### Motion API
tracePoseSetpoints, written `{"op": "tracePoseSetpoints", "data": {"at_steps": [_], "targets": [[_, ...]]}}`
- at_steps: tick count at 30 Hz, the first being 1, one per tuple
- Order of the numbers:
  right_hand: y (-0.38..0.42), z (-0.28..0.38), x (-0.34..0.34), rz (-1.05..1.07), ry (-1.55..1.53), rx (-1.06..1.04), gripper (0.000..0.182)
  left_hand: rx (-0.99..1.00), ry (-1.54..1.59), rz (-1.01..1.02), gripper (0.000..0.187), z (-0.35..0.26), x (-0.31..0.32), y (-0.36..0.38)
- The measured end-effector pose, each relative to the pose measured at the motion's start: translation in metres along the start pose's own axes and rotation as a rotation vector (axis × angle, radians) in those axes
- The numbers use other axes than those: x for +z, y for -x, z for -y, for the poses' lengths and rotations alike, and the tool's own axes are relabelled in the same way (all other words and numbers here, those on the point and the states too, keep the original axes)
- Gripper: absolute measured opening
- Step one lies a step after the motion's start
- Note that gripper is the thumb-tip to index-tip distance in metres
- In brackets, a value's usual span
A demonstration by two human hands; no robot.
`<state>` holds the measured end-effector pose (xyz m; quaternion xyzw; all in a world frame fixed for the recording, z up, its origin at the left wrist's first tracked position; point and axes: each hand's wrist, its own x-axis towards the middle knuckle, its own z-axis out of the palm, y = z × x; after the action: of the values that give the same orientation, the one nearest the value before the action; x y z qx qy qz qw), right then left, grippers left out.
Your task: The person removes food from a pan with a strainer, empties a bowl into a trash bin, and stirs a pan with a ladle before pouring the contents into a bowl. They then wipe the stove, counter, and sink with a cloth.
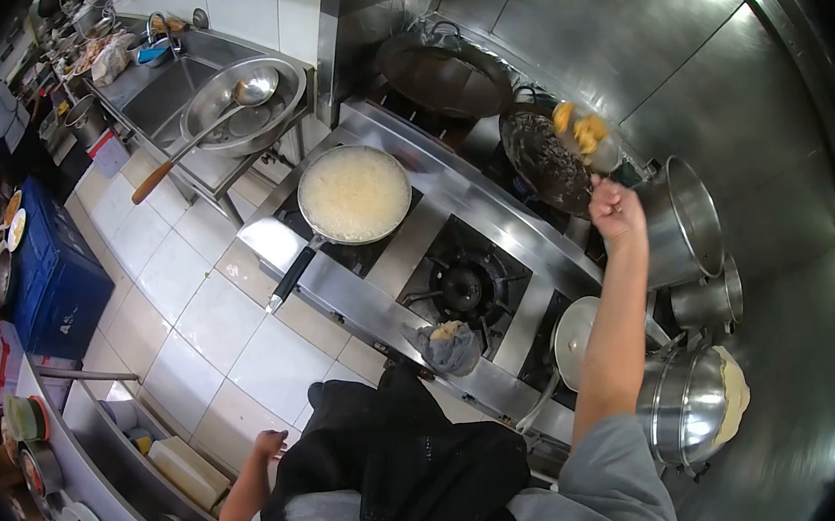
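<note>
My right hand [617, 211] reaches over the back of the stove, its fingers closed at the lower edge of a clear container [603, 156] with yellow-orange pieces [588, 133] in it. Beneath and beside the container lies a dark, crusted wok [548, 161]. Down by my left side hangs my left hand [269, 444], fingers curled in, with no object visible in it. A frying pan [353, 194] full of pale, bubbling liquid stands on the front left burner. Its black handle [293, 277] points toward the floor in front of me.
A bare burner [463, 283] and a grey cloth [449, 348] lie in front of me. Large pots [687, 226] and a steel steamer [690, 402] stand right. A ladle [203, 134] rests in a metal basin [286, 112] at left. A blue bin [59, 276] stands on the floor.
</note>
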<state>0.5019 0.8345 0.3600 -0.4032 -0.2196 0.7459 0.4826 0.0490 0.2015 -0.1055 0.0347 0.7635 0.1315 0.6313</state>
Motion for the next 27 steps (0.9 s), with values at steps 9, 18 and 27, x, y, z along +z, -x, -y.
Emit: {"op": "tracePoseSetpoints", "data": {"at_steps": [9, 18, 27], "targets": [[0.046, 0.133, 0.094, 0.117, 0.061, -0.295, 0.034, 0.319, -0.269, -0.02, 0.049, -0.001, -0.039, -0.003], [0.026, 0.02, 0.006, 0.043, -0.001, -0.015, 0.026, 0.163, 0.04, 0.064, 0.045, 0.005, 0.001, 0.005], [0.027, -0.007, 0.011, -0.019, -0.015, -0.027, 0.02, 0.035, 0.167, -0.195, 0.047, 0.073, -0.047, 0.029]]}}
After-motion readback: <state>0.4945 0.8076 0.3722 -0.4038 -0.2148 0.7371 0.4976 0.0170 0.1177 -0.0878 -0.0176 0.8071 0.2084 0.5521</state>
